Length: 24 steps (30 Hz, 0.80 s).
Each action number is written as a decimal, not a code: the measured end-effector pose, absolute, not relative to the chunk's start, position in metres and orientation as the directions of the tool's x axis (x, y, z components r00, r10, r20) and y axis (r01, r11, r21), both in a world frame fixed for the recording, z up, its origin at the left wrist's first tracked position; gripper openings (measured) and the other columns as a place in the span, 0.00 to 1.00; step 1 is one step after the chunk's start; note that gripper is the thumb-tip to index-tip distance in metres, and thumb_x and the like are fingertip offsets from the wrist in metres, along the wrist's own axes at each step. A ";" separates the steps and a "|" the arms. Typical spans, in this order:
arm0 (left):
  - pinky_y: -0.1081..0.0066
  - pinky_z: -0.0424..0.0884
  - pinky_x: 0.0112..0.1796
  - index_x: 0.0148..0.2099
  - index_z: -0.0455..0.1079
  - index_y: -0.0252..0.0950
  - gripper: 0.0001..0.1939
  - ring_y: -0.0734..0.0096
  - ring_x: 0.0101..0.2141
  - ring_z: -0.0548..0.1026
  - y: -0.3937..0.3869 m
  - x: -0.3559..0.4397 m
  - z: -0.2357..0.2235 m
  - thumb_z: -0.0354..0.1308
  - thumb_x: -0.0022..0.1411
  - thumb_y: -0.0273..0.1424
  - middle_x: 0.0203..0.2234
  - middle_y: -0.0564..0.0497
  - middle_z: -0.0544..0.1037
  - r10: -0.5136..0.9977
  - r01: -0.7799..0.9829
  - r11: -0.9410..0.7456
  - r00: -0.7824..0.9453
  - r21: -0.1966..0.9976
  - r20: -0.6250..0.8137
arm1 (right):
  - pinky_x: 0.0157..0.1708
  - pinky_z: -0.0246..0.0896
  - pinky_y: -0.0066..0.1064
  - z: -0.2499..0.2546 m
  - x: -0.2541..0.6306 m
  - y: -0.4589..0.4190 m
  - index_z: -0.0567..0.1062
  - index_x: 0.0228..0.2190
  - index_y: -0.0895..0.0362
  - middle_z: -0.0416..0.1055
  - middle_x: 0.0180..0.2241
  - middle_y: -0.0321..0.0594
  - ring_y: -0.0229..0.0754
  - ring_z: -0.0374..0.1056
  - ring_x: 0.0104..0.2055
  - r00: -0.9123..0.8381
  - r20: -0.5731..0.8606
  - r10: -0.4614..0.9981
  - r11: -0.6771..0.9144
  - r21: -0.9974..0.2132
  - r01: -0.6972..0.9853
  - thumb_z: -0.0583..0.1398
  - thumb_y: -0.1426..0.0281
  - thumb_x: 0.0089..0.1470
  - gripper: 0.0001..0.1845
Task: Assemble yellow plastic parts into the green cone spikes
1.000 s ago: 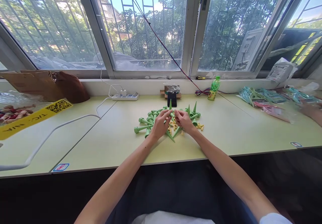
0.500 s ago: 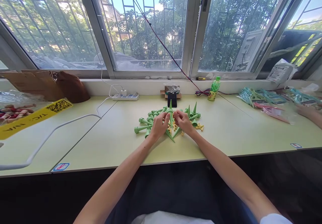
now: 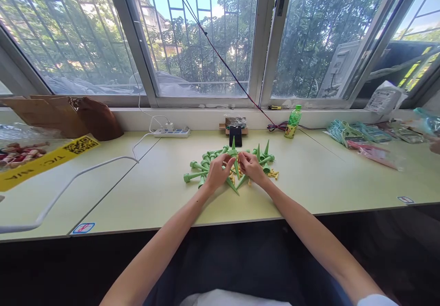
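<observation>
My left hand is closed on a green plastic spike, whose tapered tip points down toward the table. Right beside it, my right hand is pinched with the fingertips at the spike's upper end. Whatever lies between those fingertips is too small to make out. Several more green spikes lie in a heap around both hands, a few with their points standing up. Small yellow plastic pieces are scattered under and to the right of my hands.
Behind the heap are a black phone and a small cardboard box. A green drink bottle and a power strip stand near the window ledge. A white wire stand is at left; another person's hand is at far right.
The spike's lower tip has swung slightly to the right in my left hand. My hands stay almost in place. At far right, the other person's hand has lifted a bluish item.
</observation>
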<state>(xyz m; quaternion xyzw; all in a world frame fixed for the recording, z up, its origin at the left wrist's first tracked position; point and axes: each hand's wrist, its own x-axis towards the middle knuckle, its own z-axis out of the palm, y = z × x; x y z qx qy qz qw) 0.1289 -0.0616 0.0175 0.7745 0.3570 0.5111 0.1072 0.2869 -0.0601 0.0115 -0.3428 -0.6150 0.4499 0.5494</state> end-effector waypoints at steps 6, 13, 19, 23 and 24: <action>0.70 0.73 0.31 0.37 0.69 0.36 0.12 0.70 0.29 0.76 -0.058 0.129 0.014 0.56 0.66 0.40 0.30 0.49 0.77 0.635 0.445 -0.743 0.230 0.500 0.738 | 0.12 0.36 0.28 0.012 0.288 -0.059 0.57 0.23 0.51 0.46 0.15 0.25 0.31 0.43 0.13 -0.194 0.303 0.933 0.284 -0.951 -0.120 0.59 0.41 0.50 0.29; 0.70 0.72 0.33 0.39 0.69 0.37 0.08 0.71 0.30 0.75 -0.058 0.127 0.012 0.57 0.66 0.37 0.32 0.50 0.76 0.590 0.444 -0.777 0.263 0.447 0.763 | 0.12 0.33 0.27 0.013 0.289 -0.059 0.56 0.22 0.51 0.44 0.14 0.24 0.30 0.39 0.13 -0.213 0.251 0.944 0.220 -0.963 -0.159 0.60 0.42 0.49 0.29; 0.70 0.72 0.36 0.45 0.70 0.38 0.08 0.70 0.33 0.74 -0.059 0.123 0.011 0.54 0.68 0.35 0.36 0.48 0.75 0.499 0.437 -0.834 0.337 0.337 0.798 | 0.13 0.31 0.26 0.016 0.290 -0.062 0.56 0.21 0.52 0.44 0.15 0.24 0.29 0.39 0.13 -0.230 0.225 0.947 0.189 -0.967 -0.170 0.61 0.44 0.50 0.29; 0.68 0.73 0.39 0.50 0.70 0.39 0.11 0.68 0.37 0.75 -0.060 0.121 0.012 0.52 0.69 0.34 0.40 0.45 0.75 0.445 0.436 -0.858 0.366 0.272 0.817 | 0.13 0.30 0.26 0.016 0.290 -0.063 0.55 0.20 0.52 0.43 0.15 0.25 0.30 0.39 0.14 -0.233 0.223 0.947 0.186 -0.968 -0.171 0.60 0.45 0.52 0.29; 0.68 0.73 0.40 0.51 0.70 0.39 0.11 0.68 0.37 0.75 -0.060 0.122 0.012 0.52 0.69 0.34 0.41 0.45 0.75 0.444 0.445 -0.855 0.365 0.266 0.818 | 0.13 0.30 0.26 0.015 0.289 -0.063 0.54 0.20 0.52 0.43 0.15 0.25 0.30 0.39 0.14 -0.231 0.223 0.947 0.187 -0.968 -0.168 0.60 0.45 0.52 0.29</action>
